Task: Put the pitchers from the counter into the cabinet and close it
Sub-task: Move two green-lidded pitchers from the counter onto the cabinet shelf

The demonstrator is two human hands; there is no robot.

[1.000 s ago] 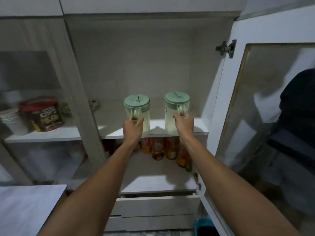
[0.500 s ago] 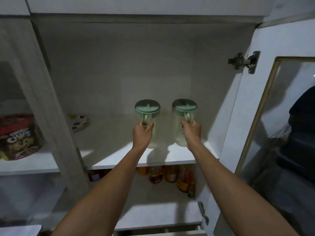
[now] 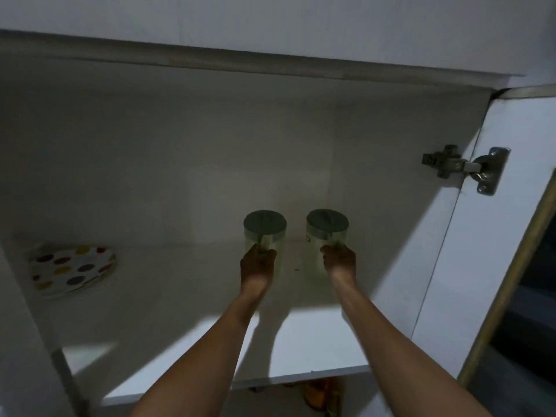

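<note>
Two lidded pitchers held deep on the cabinet shelf, one in each hand.

The left hand (image 3: pixel 257 263) is closed around the handle of the left pitcher (image 3: pixel 264 228), and the right hand (image 3: pixel 340 261) is closed around the handle of the right pitcher (image 3: pixel 327 227). Both green-lidded pitchers stand upright, side by side but apart, near the back wall; whether their bases touch the shelf (image 3: pixel 186 341) cannot be told. A polka-dot plate (image 3: pixel 72 267) lies at 9 o'clock from them, well apart. The cabinet door (image 3: pixel 511 236) stands open at 3 o'clock, its hinge (image 3: pixel 464 168) at 2 o'clock.
</note>
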